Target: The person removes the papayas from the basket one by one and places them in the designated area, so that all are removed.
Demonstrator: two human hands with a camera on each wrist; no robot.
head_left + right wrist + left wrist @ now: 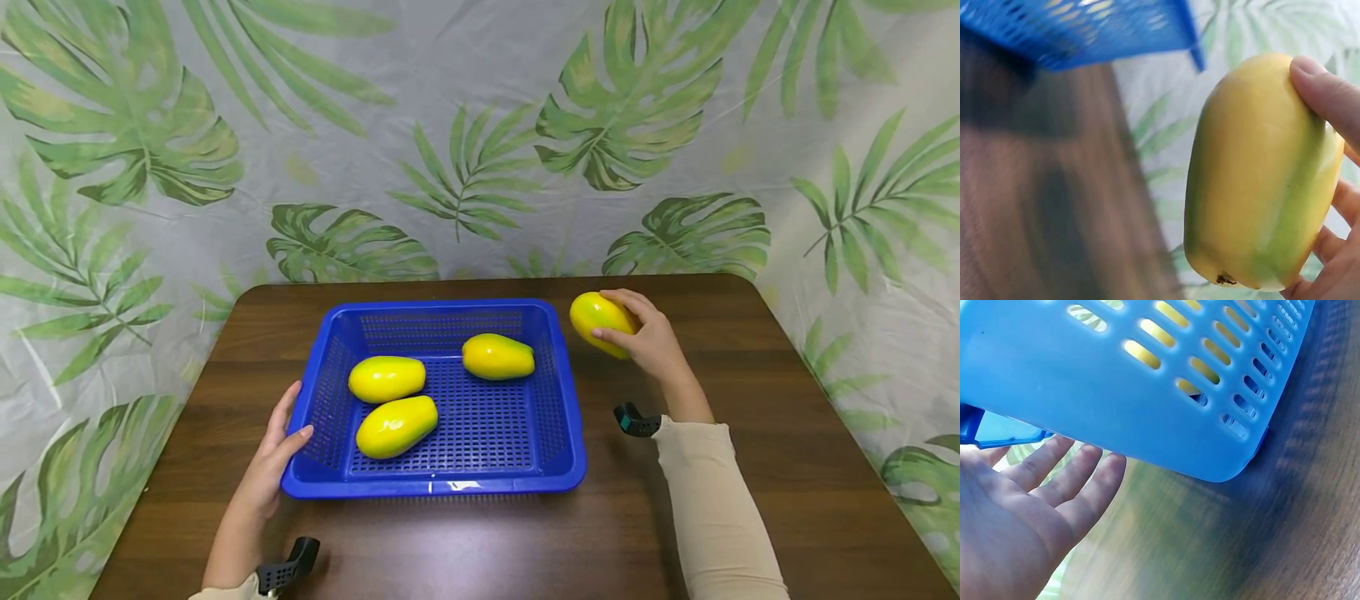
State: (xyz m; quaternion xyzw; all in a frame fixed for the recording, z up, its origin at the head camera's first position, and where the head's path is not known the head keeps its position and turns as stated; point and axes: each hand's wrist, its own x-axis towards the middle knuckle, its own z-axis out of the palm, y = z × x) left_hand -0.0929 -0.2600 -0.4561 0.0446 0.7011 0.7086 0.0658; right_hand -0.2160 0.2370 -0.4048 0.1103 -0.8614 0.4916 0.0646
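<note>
Right hand: a yellow-green papaya (597, 323) is held in the right hand (651, 343), thumb on one side and fingers curled round the other; in the right wrist view the fruit (1260, 181) is seen clear of the table.
Left hand: the left hand (272, 457) is laid with straight fingers against the left wall of the blue basket (564, 417), nothing being gripped; in the left wrist view the open palm (1016, 519) is seen just under the basket's rim (1116, 394).
Held fruit, place: it is carried just beside the basket's right rear corner, outside the rim, above the brown table (787, 433).
Step in hand, judged: the held papaya appears to be on its way over the rim into the basket.
How it is best done: the fruit should be lifted above the right wall, brought over the bare mesh at the right front, and set down low rather than dropped, so that the fruits already inside are not knocked. The basket should be steadied by the left hand meanwhile.
Papayas, counted: four in all, three lying in the basket, one held.
Baskets: one.
Hands: two.
</note>
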